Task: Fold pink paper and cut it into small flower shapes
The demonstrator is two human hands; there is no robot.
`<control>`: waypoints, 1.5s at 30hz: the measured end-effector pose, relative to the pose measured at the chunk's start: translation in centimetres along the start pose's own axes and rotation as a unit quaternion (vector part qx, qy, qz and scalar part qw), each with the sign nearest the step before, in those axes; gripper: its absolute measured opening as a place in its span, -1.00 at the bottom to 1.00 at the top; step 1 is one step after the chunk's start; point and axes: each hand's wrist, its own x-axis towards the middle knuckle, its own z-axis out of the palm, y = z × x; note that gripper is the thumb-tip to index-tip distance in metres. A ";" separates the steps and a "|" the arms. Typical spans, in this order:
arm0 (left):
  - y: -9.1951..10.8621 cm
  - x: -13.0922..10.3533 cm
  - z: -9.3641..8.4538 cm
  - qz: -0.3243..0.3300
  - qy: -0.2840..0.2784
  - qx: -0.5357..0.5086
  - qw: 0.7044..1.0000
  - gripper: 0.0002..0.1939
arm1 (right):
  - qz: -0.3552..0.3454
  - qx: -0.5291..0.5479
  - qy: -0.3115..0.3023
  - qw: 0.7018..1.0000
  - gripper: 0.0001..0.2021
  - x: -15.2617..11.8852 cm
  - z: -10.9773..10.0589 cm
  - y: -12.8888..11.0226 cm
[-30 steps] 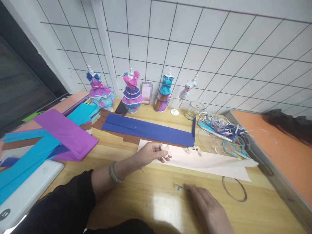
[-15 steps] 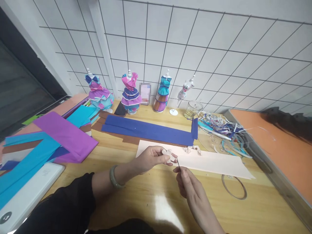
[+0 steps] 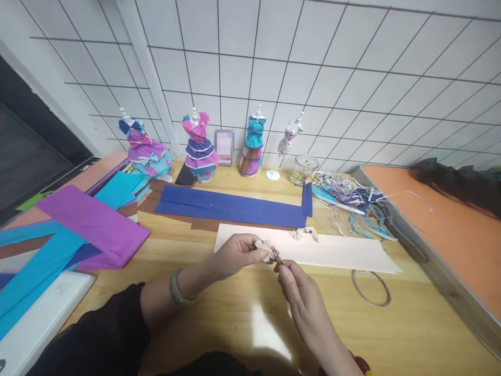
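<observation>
My left hand (image 3: 240, 256), a bangle on its wrist, pinches a small pale flower-shaped piece (image 3: 265, 247) between thumb and fingers. In my right hand (image 3: 299, 292) is a small pair of scissors (image 3: 276, 256), with parted blades at the flower's right edge. The handles are hidden inside the fingers. Behind both hands lies a long pale pink paper strip (image 3: 336, 253), with small pale scraps (image 3: 303, 234) along its far edge.
A blue strip (image 3: 230, 206) lies further back. Several dressed mini mannequins (image 3: 200, 151) stand by the wall beside a glass (image 3: 304, 168). Tangled ribbons (image 3: 348, 193) and an orange-based tray (image 3: 422, 219) are to the right. Purple (image 3: 94, 222) and turquoise sheets overlap at left. A ring (image 3: 371, 287) lies front right.
My right hand has brought the scissors up to the flower's edge, and their blades now show apart. My left hand still holds the flower. The whole view has shifted slightly.
</observation>
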 end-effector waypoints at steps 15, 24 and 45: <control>0.0 0.0 0.0 -0.010 0.003 0.011 1.000 -0.87 | -0.012 -0.003 0.003 1.000 -0.69 0.3 0.1 0.5; 0.1 0.0 0.0 -0.012 -0.005 0.014 1.000 -0.88 | -0.004 0.039 0.008 0.999 -0.67 0.3 0.4 1.0; -1.0 1.1 -1.3 -0.092 0.141 -0.011 0.986 -0.75 | -0.084 -0.249 -0.069 0.962 -0.75 -1.8 -0.2 6.0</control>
